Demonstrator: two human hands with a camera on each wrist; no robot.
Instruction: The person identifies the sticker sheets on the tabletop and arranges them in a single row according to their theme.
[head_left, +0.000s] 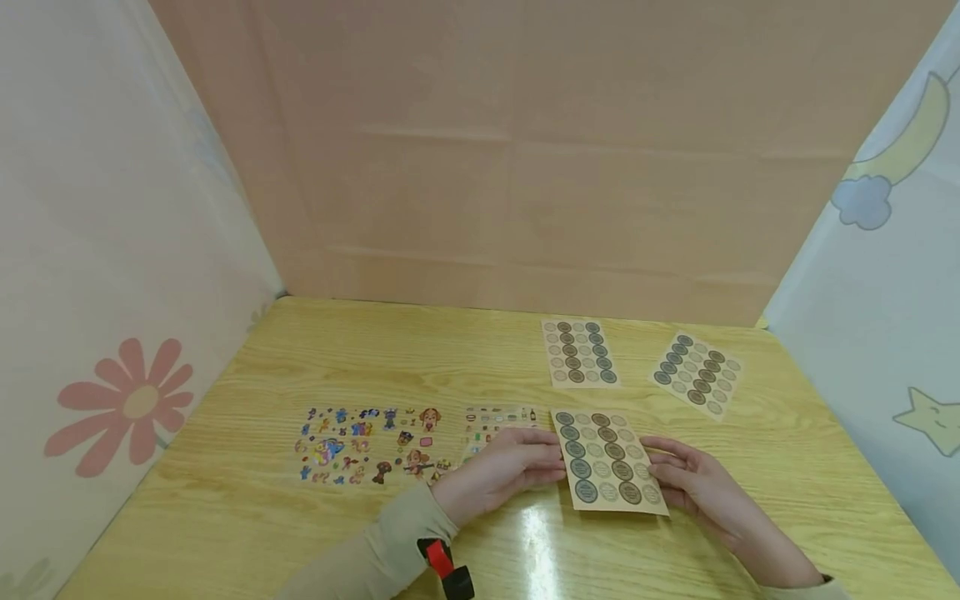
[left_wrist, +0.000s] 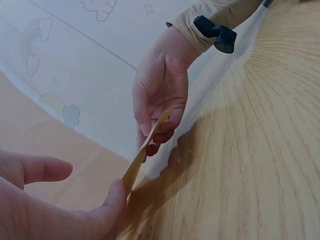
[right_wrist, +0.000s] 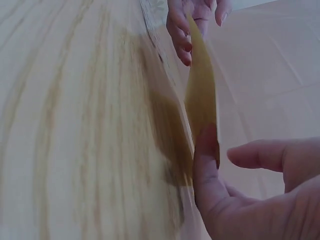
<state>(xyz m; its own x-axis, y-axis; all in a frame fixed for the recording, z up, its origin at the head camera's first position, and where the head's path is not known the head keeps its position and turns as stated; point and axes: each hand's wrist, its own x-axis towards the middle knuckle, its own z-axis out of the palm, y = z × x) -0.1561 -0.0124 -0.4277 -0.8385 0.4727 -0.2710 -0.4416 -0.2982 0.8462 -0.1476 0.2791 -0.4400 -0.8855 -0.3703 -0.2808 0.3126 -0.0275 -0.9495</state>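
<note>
A cream sheet (head_left: 610,458) printed with rows of grey, brown and pale round stickers is held tilted just above the table, its shadow beneath. My left hand (head_left: 502,469) holds its left edge and my right hand (head_left: 701,492) holds its right edge. From the left wrist view, the sheet (left_wrist: 134,170) appears edge-on and slightly bent between the left hand (left_wrist: 60,210) and the right hand (left_wrist: 162,95). In the right wrist view the sheet's plain back (right_wrist: 202,85) faces the camera, with a right-hand fingertip against it.
Two similar round-sticker sheets lie farther back, one upright (head_left: 577,354) and one angled (head_left: 697,373). Clear sheets of colourful cartoon stickers (head_left: 360,446) lie left, beside a small-picture sheet (head_left: 480,425) partly behind my left hand. Fabric walls surround the wooden table (head_left: 247,533).
</note>
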